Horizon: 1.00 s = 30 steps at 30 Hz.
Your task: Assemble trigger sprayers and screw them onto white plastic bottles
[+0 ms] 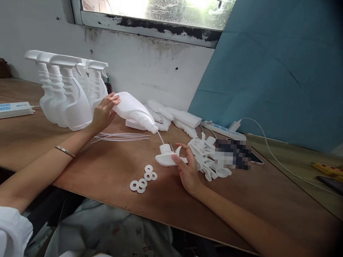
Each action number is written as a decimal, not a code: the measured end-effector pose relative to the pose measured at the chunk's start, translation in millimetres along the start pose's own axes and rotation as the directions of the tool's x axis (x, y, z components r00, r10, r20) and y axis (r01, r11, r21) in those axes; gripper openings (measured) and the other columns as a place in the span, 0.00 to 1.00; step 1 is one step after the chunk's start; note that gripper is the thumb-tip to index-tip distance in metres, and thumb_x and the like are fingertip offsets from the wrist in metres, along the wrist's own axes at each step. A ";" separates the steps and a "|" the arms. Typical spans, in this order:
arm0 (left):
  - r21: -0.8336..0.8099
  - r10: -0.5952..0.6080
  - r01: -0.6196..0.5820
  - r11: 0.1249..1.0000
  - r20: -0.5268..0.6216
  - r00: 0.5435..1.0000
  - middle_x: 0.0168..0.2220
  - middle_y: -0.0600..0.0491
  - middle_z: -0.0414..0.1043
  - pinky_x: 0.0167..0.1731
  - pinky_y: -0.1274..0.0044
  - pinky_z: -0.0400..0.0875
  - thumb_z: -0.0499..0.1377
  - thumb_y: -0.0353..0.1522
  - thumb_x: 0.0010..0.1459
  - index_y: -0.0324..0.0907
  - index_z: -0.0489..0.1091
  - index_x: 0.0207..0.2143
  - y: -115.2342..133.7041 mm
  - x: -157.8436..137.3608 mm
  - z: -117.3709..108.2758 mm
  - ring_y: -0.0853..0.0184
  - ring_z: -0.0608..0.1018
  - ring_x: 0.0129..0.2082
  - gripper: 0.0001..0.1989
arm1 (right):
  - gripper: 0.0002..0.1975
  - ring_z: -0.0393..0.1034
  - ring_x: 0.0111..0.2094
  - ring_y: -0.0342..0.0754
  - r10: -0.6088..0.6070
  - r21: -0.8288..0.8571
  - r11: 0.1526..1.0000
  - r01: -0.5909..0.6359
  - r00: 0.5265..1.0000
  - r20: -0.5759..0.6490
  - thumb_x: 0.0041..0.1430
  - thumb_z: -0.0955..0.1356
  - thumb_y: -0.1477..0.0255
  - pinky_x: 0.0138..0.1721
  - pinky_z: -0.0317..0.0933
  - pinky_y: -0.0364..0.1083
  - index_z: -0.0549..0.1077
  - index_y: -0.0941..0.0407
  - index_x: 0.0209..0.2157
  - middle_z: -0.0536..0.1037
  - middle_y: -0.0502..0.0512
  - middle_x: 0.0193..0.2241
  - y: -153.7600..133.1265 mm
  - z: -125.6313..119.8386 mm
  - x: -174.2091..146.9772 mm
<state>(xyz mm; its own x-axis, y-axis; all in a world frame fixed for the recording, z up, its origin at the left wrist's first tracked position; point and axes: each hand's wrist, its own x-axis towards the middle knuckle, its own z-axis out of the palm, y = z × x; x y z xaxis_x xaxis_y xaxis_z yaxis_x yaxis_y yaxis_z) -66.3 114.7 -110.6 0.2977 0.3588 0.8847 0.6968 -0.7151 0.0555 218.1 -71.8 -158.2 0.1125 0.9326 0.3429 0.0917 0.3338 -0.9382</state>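
Observation:
My left hand (105, 111) grips a white plastic bottle (135, 110) by its base end, tilted so that its neck points down to the right. In my right hand (188, 167) is a white trigger sprayer head (166, 158), held upside down between thumb and fingers. A thin dip tube (160, 138) runs from the sprayer head up into the bottle's mouth. The head's collar and the bottle neck are apart. Below them several white ring washers (142, 183) lie on the brown table (105, 175).
Assembled spray bottles (75, 100) stand at the left. Loose tubes (122, 136) lie mid-table, with white bottles (186, 117) on their sides behind. A heap of sprayer heads (206, 155) and a phone (257, 158) are at the right. Power strips (10, 110) sit on both sides.

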 end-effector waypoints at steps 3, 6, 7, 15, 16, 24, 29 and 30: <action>-0.012 0.058 -0.058 0.998 0.011 0.998 0.53 0.48 0.64 0.53 0.67 0.60 0.50 0.30 0.58 0.43 0.63 0.45 15.5 6.4 -4.5 0.61 0.60 0.58 0.13 | 0.22 0.65 0.27 0.46 -0.014 -0.063 0.998 0.009 0.997 -0.076 0.49 0.68 0.63 0.26 0.63 0.45 0.61 0.51 0.45 0.69 0.49 0.28 2.0 0.3 3.1; -0.010 0.100 -0.100 0.995 0.043 0.994 0.52 0.49 0.65 0.51 0.66 0.62 0.51 0.30 0.58 0.43 0.65 0.44 27.3 8.8 -11.6 0.60 0.61 0.57 0.11 | 0.20 0.66 0.31 0.46 -0.018 0.031 0.999 0.022 0.992 -0.124 0.49 0.68 0.63 0.28 0.62 0.44 0.62 0.51 0.43 0.70 0.49 0.32 1.7 2.3 5.1; -0.010 0.118 -0.118 0.993 0.051 0.992 0.51 0.49 0.66 0.51 0.65 0.63 0.51 0.31 0.57 0.44 0.65 0.43 29.5 8.6 -13.9 0.60 0.62 0.56 0.11 | 0.19 0.66 0.32 0.45 -0.025 0.073 0.997 0.036 0.990 -0.138 0.49 0.68 0.64 0.29 0.62 0.44 0.62 0.51 0.43 0.70 0.50 0.33 0.8 3.2 5.4; -0.002 0.130 -0.130 0.992 0.072 0.989 0.47 0.51 0.69 0.52 0.61 0.59 0.55 0.34 0.55 0.47 0.67 0.41 30.0 1.8 -18.7 0.58 0.64 0.54 0.10 | 0.11 0.66 0.39 0.48 -0.109 -0.067 0.993 0.101 0.984 -0.142 0.54 0.65 0.64 0.37 0.62 0.46 0.62 0.53 0.37 0.69 0.52 0.36 -9.7 7.2 0.1; 0.007 0.133 -0.134 0.991 0.076 0.988 0.47 0.51 0.69 0.53 0.61 0.57 0.55 0.35 0.55 0.47 0.67 0.40 30.3 1.2 -18.1 0.57 0.64 0.55 0.10 | 0.11 0.66 0.40 0.48 -0.114 -0.082 0.991 0.104 0.985 -0.127 0.55 0.64 0.64 0.39 0.62 0.47 0.61 0.52 0.38 0.69 0.53 0.37 -9.4 7.1 -0.7; -0.059 0.146 -0.139 0.988 0.135 0.980 0.46 0.49 0.68 0.49 0.63 0.62 0.55 0.37 0.55 0.47 0.68 0.40 36.2 -7.4 -9.2 0.57 0.67 0.52 0.11 | 0.18 0.65 0.36 0.50 -0.085 -0.205 0.977 0.053 0.985 -0.148 0.49 0.69 0.64 0.38 0.62 0.50 0.60 0.52 0.40 0.70 0.54 0.39 -7.4 6.8 -2.5; -0.167 0.105 -0.094 0.982 0.060 0.993 0.50 0.47 0.60 0.44 0.69 0.67 0.58 0.37 0.52 0.47 0.68 0.42 43.4 -11.7 -5.3 0.60 0.68 0.49 0.13 | 0.17 0.64 0.34 0.48 -0.179 -0.277 0.953 0.121 0.964 -0.197 0.46 0.71 0.66 0.36 0.61 0.48 0.62 0.54 0.35 0.69 0.52 0.33 -12.2 8.6 -3.4; -0.199 0.096 -0.084 0.976 0.053 0.994 0.50 0.46 0.59 0.45 0.69 0.67 0.59 0.37 0.51 0.47 0.68 0.42 45.2 -11.9 -5.2 0.60 0.68 0.49 0.14 | 0.16 0.64 0.33 0.48 -0.193 -0.287 0.949 0.132 0.961 -0.197 0.46 0.71 0.66 0.35 0.61 0.48 0.62 0.54 0.35 0.69 0.52 0.32 -12.9 8.9 -3.6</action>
<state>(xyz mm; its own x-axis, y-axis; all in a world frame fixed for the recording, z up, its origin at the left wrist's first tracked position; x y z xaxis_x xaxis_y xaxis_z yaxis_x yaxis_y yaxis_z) -41.7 75.0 -116.2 0.3975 0.3198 0.8601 0.5254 -0.8478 0.0724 207.7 -78.2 -147.8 0.2851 0.8049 0.5204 0.3859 0.4006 -0.8310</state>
